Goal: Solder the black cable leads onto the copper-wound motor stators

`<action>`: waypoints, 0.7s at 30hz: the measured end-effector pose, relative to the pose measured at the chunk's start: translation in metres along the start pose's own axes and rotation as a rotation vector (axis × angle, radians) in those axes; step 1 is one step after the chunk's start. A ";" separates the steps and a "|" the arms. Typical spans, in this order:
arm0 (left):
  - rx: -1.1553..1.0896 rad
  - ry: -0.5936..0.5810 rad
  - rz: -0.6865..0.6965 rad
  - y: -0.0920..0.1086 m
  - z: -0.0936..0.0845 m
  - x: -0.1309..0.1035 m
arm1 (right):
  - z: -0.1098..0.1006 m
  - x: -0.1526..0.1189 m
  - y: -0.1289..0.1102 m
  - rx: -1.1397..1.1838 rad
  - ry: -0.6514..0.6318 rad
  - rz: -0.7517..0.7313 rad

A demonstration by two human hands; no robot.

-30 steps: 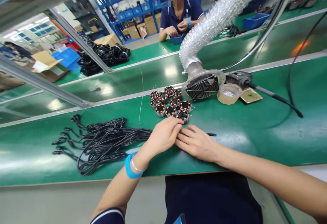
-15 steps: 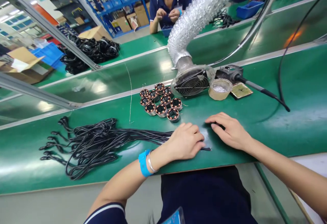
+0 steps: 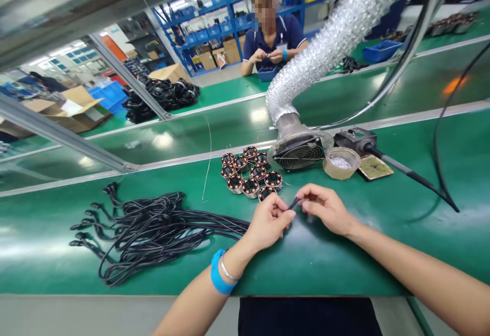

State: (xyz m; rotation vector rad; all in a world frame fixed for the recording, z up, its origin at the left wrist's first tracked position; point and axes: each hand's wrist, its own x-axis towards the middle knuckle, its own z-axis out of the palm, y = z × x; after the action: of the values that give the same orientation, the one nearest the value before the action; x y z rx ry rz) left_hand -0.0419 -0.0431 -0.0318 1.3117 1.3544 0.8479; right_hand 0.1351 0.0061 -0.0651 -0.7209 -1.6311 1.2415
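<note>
A bundle of black cables (image 3: 153, 229) lies on the left of the green bench, its straight ends running right under my left hand (image 3: 270, 221). That hand is closed around the cables near their ends. A short dark cable end (image 3: 293, 203) sticks out past its thumb and finger. The fingertips of my right hand (image 3: 325, 208) pinch the tip of this end. Just behind my left hand stand several copper-wound motor stators (image 3: 250, 187) in a cluster, the nearest partly covered by the hand.
A fume extractor (image 3: 300, 154) with a silver flexible duct (image 3: 317, 55) stands behind the stators. To its right are a round tub (image 3: 341, 163), a soldering iron (image 3: 398, 167) and a square sponge tray (image 3: 375, 166). Across the bench sits a co-worker (image 3: 268, 45).
My left hand has lifted the cable ends off the bench and turned them upward. My right hand has moved in from the side and now pinches the tip. The camera view has shifted.
</note>
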 end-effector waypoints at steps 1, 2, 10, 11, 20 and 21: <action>-0.010 0.000 0.000 -0.003 0.001 0.001 | 0.002 -0.003 0.000 0.012 -0.008 0.013; -0.021 -0.001 0.001 -0.005 0.003 0.001 | 0.003 -0.005 -0.001 0.020 -0.009 0.026; -0.122 -0.061 -0.020 0.000 0.008 -0.003 | 0.003 -0.014 -0.007 0.046 -0.010 0.045; -0.119 -0.073 -0.026 0.000 0.008 -0.004 | 0.003 -0.015 -0.007 0.055 -0.018 0.030; -0.066 -0.225 0.006 -0.001 0.007 -0.009 | 0.004 -0.016 -0.010 0.079 -0.001 -0.026; -0.072 -0.208 0.027 -0.003 0.008 -0.010 | 0.005 -0.017 -0.010 0.069 0.022 -0.011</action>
State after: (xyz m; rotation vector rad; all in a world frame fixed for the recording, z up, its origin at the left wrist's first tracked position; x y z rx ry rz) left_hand -0.0360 -0.0541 -0.0345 1.3256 1.1359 0.7493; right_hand 0.1378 -0.0138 -0.0617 -0.6789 -1.5648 1.2718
